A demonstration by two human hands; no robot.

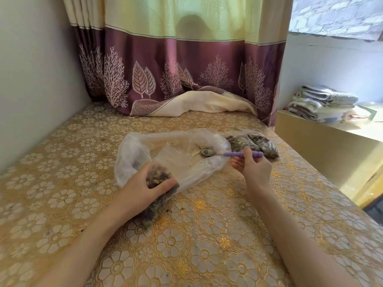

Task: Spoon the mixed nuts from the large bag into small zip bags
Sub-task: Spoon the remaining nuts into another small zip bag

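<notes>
On the table (207,235), centre: big bag (165,150) lies slumped and nearly empty, mouth toward the right.
Left hand (143,189): I see its fingers curled round a small bag (157,195), which is well filled with nuts and lies at the big bag's near edge.
Right hand (256,168): its fingers pinch the purple handle of the spoon (234,154), handle end toward the right.
Spoon axis: roughly level, running left to right; the bowl sits inside the big bag's mouth and carries a few nuts.
Key relation: small bag lies to the lower left of the spoon bowl, near but apart; the loaded bowl must travel that way, across the big bag's film.
Small bag opening: I cannot tell how wide it stands; the left hand covers it.
Filled bags (255,145): two dark packs lie just beyond the right hand, touching each other.
Judgement: task looks late-stage, as little remains in the big bag.
Risk: nuts may roll off the shallow bowl if the spoon tilts.
</notes>
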